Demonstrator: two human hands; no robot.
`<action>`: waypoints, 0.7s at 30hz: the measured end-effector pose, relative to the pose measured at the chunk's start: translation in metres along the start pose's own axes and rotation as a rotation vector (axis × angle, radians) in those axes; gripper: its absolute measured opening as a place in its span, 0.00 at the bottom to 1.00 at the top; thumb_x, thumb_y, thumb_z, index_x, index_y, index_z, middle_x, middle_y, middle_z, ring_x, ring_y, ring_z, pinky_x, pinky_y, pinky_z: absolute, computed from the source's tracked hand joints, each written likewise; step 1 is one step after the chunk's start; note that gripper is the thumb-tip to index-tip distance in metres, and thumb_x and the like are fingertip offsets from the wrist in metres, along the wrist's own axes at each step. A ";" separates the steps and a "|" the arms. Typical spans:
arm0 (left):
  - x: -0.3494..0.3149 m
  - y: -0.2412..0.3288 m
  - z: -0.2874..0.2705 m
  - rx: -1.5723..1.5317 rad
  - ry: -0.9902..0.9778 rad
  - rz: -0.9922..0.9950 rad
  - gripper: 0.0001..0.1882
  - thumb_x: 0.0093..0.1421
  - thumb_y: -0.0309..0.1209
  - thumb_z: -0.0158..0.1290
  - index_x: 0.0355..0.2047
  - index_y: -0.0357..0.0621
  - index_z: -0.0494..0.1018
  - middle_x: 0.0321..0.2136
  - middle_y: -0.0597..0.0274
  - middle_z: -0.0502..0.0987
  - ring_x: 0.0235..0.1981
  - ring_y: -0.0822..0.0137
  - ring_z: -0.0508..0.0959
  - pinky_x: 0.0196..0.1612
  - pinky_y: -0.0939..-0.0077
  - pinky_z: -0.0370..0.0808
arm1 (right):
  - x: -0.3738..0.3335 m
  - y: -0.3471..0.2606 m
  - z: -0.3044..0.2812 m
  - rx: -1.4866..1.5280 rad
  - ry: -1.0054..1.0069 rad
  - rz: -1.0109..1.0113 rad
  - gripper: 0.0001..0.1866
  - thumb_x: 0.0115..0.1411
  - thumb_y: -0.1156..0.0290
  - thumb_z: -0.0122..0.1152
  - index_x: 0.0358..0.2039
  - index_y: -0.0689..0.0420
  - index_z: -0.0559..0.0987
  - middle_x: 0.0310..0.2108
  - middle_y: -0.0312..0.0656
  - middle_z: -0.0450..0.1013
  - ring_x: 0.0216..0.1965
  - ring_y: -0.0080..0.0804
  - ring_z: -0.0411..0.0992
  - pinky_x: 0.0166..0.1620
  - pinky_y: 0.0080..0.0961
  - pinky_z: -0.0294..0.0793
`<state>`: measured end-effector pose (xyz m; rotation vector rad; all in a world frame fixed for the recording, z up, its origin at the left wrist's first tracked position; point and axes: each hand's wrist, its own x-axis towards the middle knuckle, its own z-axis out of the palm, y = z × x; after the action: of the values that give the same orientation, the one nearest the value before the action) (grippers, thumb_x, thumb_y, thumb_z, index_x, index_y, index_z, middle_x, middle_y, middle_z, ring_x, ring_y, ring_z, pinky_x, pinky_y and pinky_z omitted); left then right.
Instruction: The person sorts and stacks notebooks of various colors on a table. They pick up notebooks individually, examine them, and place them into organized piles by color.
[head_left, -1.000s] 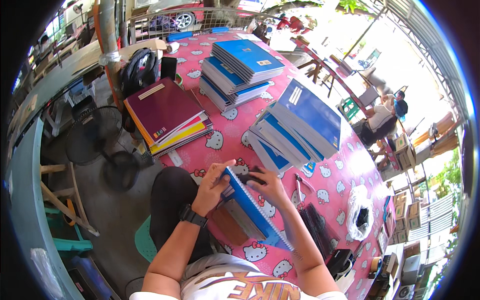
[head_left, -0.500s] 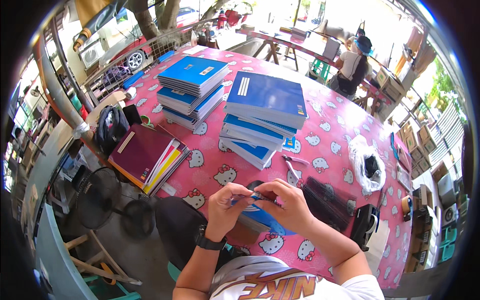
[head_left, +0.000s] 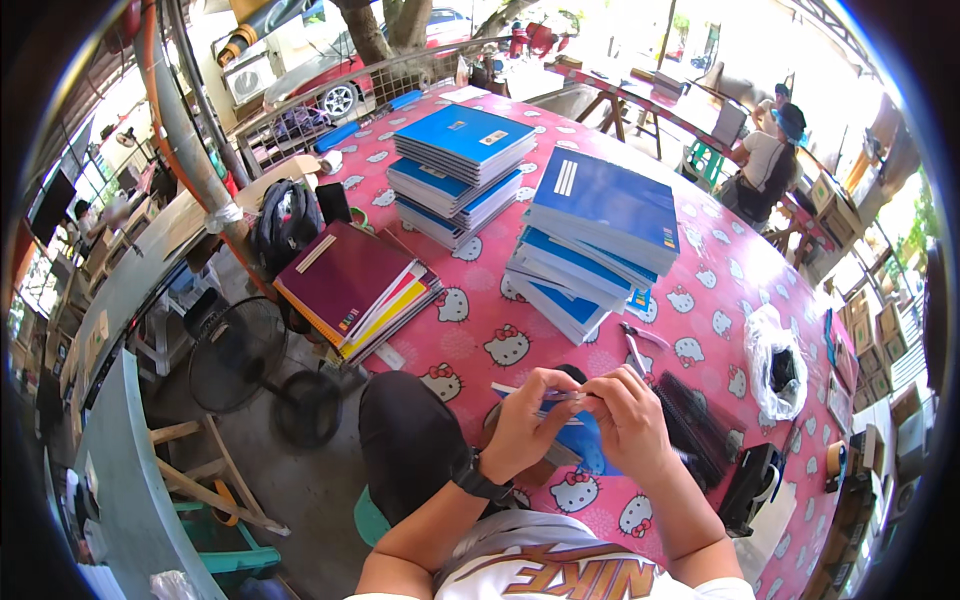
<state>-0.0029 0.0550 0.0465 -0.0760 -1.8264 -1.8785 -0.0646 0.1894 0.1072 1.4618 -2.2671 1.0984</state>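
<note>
My left hand and my right hand meet at the fingertips above the table's near edge. Both are closed in a pinch on something thin and small that I cannot make out. Just beneath them lies a blue-covered notebook, mostly hidden by my fingers. To the right of my right hand is a bundle of black spiral binding coils. Pliers with pale pink handles lie beyond my hands, in front of a tall stack of blue notebooks.
A second blue notebook stack stands farther left, with maroon notebooks nearer. On the right are a plastic-wrapped roll and a black tape dispenser. A fan stands beside the pink table. Another person sits beyond.
The view has turned, so the whole scene sits farther right in it. My hands remain together at the blue notebook, fingers still pinched, with the right hand's fingers now more upright.
</note>
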 end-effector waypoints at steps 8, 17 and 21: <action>0.027 0.006 -0.098 0.409 0.470 -0.077 0.12 0.59 0.37 0.53 0.32 0.39 0.71 0.22 0.64 0.71 0.22 0.72 0.70 0.26 0.74 0.68 | 0.018 0.027 -0.038 -0.198 0.357 0.091 0.28 0.55 0.56 0.59 0.52 0.59 0.68 0.49 0.47 0.67 0.51 0.41 0.65 0.51 0.35 0.63; 0.022 -0.087 -0.310 0.257 1.047 -0.187 0.17 0.57 0.26 0.53 0.46 0.35 0.68 0.41 0.55 0.73 0.37 0.62 0.76 0.38 0.69 0.74 | 0.006 0.080 0.005 0.073 0.235 0.295 0.10 0.51 0.75 0.59 0.36 0.57 0.76 0.39 0.40 0.73 0.42 0.35 0.69 0.41 0.27 0.69; 0.003 -0.125 -0.313 0.953 1.023 -0.345 0.20 0.49 0.31 0.61 0.39 0.31 0.71 0.33 0.49 0.76 0.33 0.61 0.77 0.35 0.67 0.73 | 0.016 0.102 0.015 0.042 0.142 0.331 0.10 0.50 0.75 0.60 0.35 0.58 0.76 0.37 0.43 0.73 0.41 0.39 0.69 0.42 0.30 0.69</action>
<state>0.0415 -0.2472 -0.0958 1.3132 -1.7417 -0.7057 -0.1567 0.1905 0.0582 1.0056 -2.4515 1.3011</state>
